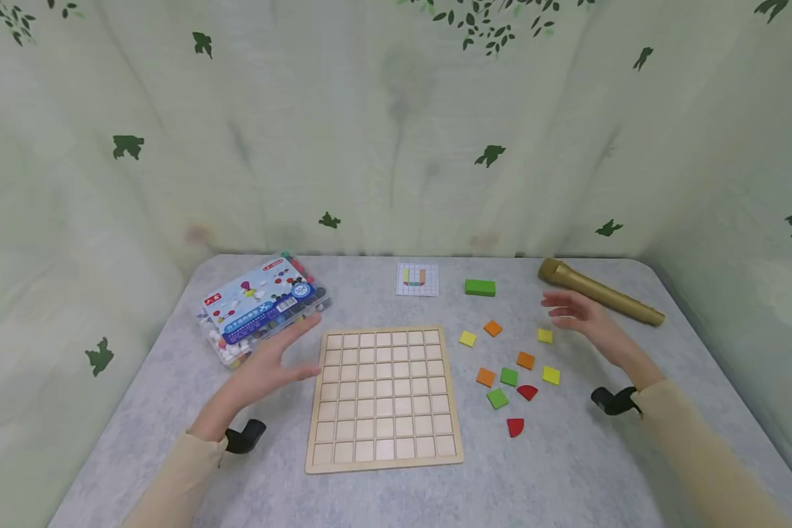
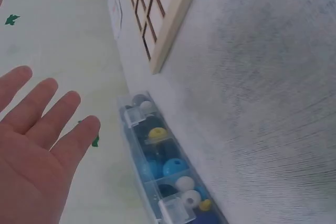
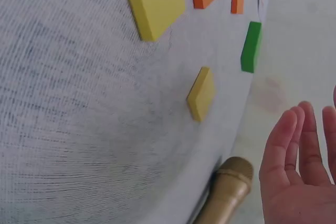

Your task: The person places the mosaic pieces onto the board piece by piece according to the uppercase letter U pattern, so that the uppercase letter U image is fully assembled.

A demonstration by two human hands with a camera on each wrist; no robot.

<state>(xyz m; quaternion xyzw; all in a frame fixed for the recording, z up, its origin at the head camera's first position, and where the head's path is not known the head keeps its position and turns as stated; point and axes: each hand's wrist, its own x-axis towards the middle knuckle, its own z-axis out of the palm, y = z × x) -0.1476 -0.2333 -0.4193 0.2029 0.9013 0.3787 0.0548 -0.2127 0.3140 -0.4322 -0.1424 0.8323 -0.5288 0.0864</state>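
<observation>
My left hand (image 1: 264, 374) hovers between the bead box (image 1: 257, 301) and the wooden grid board (image 1: 384, 400), its fingers spread and nothing in them. The left wrist view shows the same hand (image 2: 42, 150) beside the clear box (image 2: 163, 166) of coloured beads. Over the table's right side is my right hand (image 1: 587, 323), fingers relaxed and holding nothing, close to a gold microphone (image 1: 600, 292) and a yellow square tile (image 1: 545, 336). In the right wrist view, that palm (image 3: 294, 198) appears beside the microphone (image 3: 226, 190). The board's squares carry no tiles.
Right of the board lie loose tiles: orange squares (image 1: 485, 377), green squares (image 1: 498, 399), more yellow squares (image 1: 551, 375) and red quarter-round pieces (image 1: 515, 427). Behind them are a green block (image 1: 479, 287) and a card with a coloured grid pattern (image 1: 417, 279). A leaf-print curtain (image 1: 396, 147) surrounds the table.
</observation>
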